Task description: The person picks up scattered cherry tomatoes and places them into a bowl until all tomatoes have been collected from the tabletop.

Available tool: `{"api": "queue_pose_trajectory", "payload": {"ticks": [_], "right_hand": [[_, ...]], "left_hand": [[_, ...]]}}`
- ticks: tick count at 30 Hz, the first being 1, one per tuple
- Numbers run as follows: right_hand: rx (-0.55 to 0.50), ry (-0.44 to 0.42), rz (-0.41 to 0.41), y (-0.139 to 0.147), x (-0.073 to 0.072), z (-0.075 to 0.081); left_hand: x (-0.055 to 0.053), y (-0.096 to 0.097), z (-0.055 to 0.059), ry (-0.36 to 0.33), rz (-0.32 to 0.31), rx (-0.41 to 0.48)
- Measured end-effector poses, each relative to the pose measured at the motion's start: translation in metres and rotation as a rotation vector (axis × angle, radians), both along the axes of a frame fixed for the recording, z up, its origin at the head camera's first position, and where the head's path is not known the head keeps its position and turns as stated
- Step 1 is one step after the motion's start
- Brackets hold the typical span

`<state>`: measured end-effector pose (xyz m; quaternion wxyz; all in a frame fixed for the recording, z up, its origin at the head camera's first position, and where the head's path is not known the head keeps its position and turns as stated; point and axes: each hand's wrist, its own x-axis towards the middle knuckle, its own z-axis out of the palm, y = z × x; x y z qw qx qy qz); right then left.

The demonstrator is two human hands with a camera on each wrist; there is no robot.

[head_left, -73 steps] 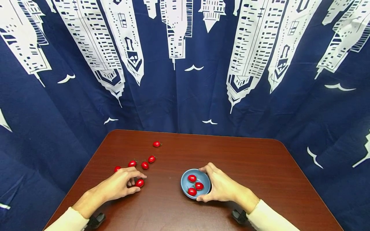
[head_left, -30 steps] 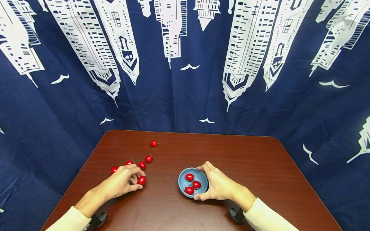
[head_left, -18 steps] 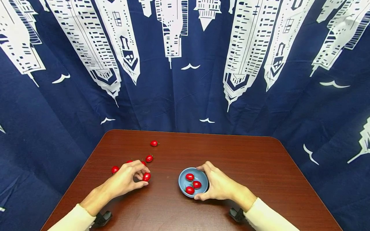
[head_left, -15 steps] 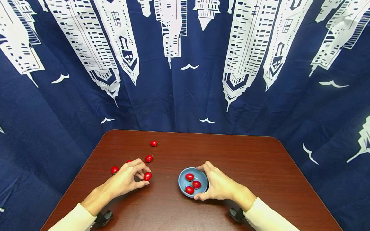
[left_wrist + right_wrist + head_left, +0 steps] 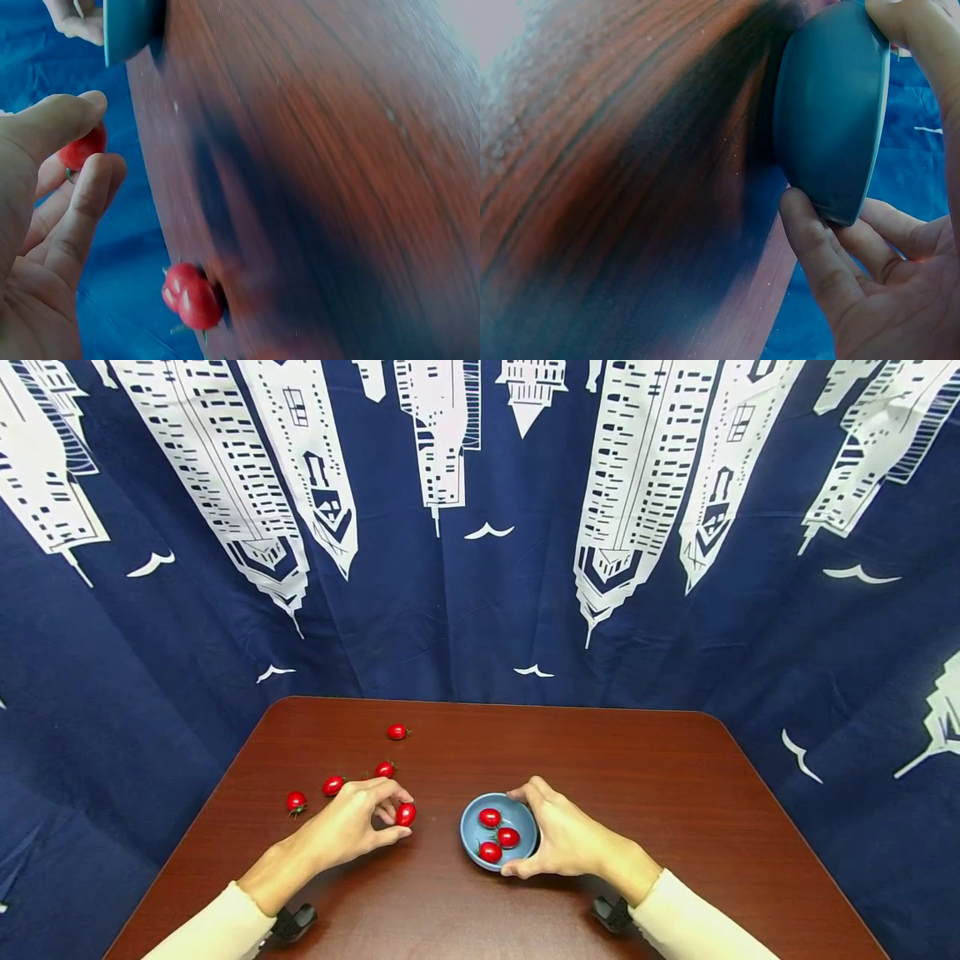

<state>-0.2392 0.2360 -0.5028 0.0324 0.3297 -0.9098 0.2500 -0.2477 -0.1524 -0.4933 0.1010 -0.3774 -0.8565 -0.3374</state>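
Observation:
Between thumb and fingertips my left hand (image 5: pixel 352 827) pinches a cherry tomato (image 5: pixel 406 814), held above the table in the left wrist view, its green stem pointing back at the palm. To the right, my right hand (image 5: pixel 570 837) grips a small blue bowl (image 5: pixel 468 843) by its side, thumb at the near rim and fingers at the far one. Inside the bowl lie 3 cherry tomatoes (image 5: pixel 508 837). The right wrist view shows the bowl's outer wall (image 5: pixel 832 112) with fingertips against it.
Loose cherry tomatoes lie on the brown table (image 5: pixel 600 760) left of the bowl: one at the back (image 5: pixel 397 732), one nearer (image 5: pixel 385 769), others (image 5: pixel 333 786) beside my left hand. A blue curtain (image 5: pixel 420 627) with white buildings hangs behind the table.
My left hand has closed on a cherry tomato, lifted it and carried it right toward the bowl. The right hand and the bowl have stayed in place.

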Motion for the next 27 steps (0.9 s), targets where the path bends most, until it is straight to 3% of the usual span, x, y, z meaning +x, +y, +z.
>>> {"api": "queue_pose_trajectory", "payload": {"ticks": [6, 14, 27], "right_hand": [[0.002, -0.002, -0.003, 0.0, 0.0, -0.001], [0.004, -0.007, -0.002, -0.001, 0.0, -0.002], [0.006, -0.008, -0.003, -0.001, 0.0, 0.001]], "left_hand": [[-0.002, 0.016, -0.003, -0.006, -0.035, 0.005], [-0.001, 0.031, -0.005, 0.005, -0.039, -0.005], [-0.003, 0.061, 0.002, 0.016, -0.053, -0.035]]}}
